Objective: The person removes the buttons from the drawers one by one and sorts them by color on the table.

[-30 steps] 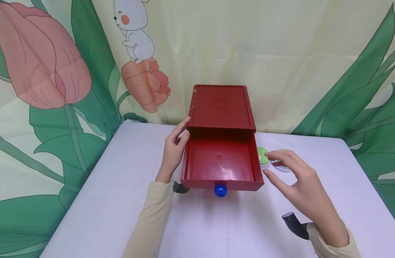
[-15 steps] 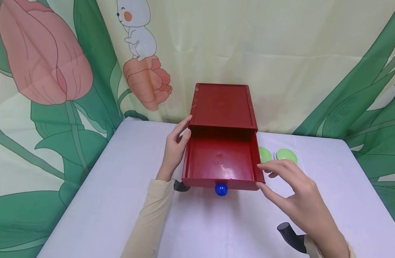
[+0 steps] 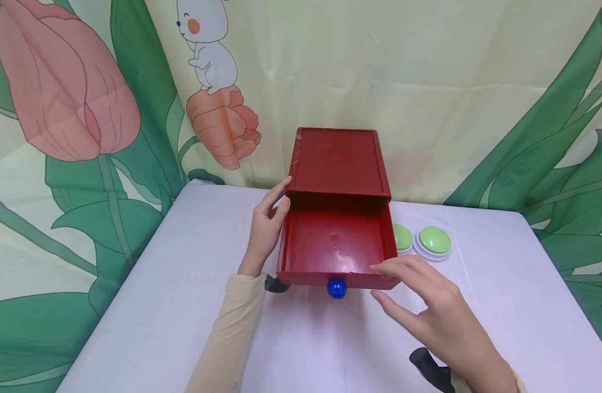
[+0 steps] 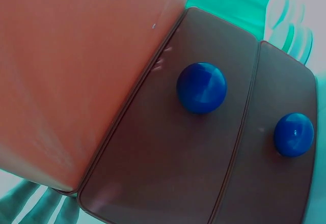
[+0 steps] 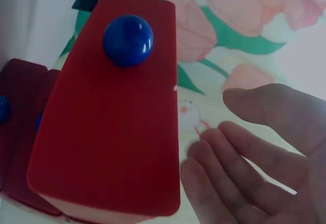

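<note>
A dark red drawer cabinet [image 3: 336, 162] stands near the back of the table, its top drawer [image 3: 330, 234] pulled out and bare inside. A round blue knob [image 3: 337, 289] sits on that drawer's front. My left hand [image 3: 262, 234] rests along the cabinet's left side, thumb and fingers apart. My right hand [image 3: 440, 314] is at the drawer's front right corner, fingers loosely bent with nothing between them and the thumb. In the right wrist view the drawer front [image 5: 112, 132] is beside the fingertips. Two pushed-in drawers [image 4: 173, 147] with blue knobs show in the left wrist view.
Two green dome-topped discs on white bases, the right one [image 3: 434, 240] fully visible, sit right of the cabinet; the drawer partly hides the left one [image 3: 403, 238]. A white cloth covers the table [image 3: 158, 305]. Behind hangs a printed curtain [image 3: 428, 109].
My right hand has moved left and toward the front, from over the green discs to the drawer's front right corner, uncovering the right disc. My left hand and the drawer stay put.
</note>
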`<state>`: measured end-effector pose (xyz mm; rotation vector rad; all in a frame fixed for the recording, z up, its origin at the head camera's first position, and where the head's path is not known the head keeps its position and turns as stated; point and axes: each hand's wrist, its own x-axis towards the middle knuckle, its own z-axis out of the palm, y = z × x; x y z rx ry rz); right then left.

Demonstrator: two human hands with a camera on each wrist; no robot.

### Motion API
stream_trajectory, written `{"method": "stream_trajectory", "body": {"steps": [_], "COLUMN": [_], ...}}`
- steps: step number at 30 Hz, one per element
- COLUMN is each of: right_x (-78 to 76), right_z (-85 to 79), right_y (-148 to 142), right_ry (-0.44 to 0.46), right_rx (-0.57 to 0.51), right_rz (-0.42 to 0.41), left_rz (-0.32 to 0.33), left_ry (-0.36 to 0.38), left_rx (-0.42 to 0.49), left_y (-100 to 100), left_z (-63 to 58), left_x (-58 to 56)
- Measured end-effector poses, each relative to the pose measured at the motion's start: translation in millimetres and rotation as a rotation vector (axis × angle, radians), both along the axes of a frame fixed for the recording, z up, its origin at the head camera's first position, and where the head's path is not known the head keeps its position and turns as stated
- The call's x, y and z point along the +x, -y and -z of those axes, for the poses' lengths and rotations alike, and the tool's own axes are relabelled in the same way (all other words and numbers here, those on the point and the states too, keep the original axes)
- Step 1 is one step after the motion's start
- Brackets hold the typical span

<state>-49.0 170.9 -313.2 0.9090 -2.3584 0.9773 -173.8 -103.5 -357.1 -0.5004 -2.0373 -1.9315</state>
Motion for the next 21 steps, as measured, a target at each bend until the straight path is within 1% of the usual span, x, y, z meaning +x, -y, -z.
{"method": "stream_trajectory", "body": {"steps": [4, 10, 13, 16, 21], "right_x": [-0.8, -1.6, -2.0, -1.4, -1.0], "right_z": [3.6, 8.7, 12.1, 14.5, 19.0], "right_y": [3, 7, 9, 11, 14], "right_ry": [0.007, 0.006, 0.01, 0.034, 0.07], "right_rx": [0.003, -0.004, 0.011, 0.048, 0.063], "right_rz": [-0.042, -0.065, -0.061, -0.03, -0.014], "left_rz": [0.0, -0.006, -0.007, -0.006, -0.001], "left_ry": [-0.001, 0.0, 0.004, 0.003, -0.001], "left_rx": [-0.004, -0.007, -0.008, -0.01, -0.006], "left_y": [0, 1, 1, 1, 0], "left_z": [0.1, -0.1, -0.4, -1.0, -0.3], "left_x": [0.0, 0.7, 1.0, 1.1, 0.6]}}
